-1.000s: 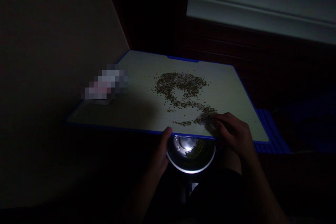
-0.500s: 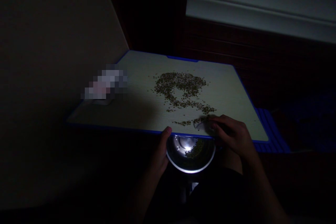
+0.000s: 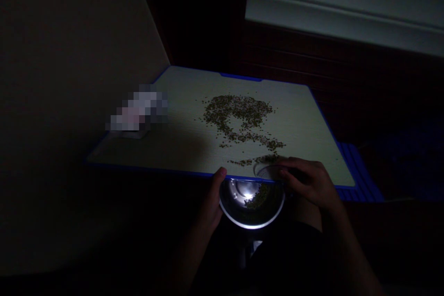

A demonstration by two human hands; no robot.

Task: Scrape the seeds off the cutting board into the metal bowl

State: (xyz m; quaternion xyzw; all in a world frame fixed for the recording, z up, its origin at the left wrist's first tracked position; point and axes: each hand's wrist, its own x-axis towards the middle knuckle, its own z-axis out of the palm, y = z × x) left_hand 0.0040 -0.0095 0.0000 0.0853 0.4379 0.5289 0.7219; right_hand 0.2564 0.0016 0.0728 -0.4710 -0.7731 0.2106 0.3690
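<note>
A pale board with a blue rim (image 3: 187,148) carries a spread of small greenish-brown grains (image 3: 239,115). My left hand (image 3: 213,201) grips the left rim of a shiny metal bowl (image 3: 251,206) held just under the board's near edge; some grains lie inside it. My right hand (image 3: 305,180) rests curled at the board's near edge, its fingers closed on a small clear round lid or cup (image 3: 265,170) that lies among the nearest grains above the bowl.
A blurred-out pinkish-white object (image 3: 138,112) lies at the board's left side. A plain wall stands to the left, a blue ribbed surface (image 3: 360,180) sits right of the board, and white moulding (image 3: 343,14) runs across the upper right. The room is dark.
My right hand has slid a little toward me along the near edge, and the small clear round piece has come into view under its fingertips. The left hand and bowl have stayed still.
</note>
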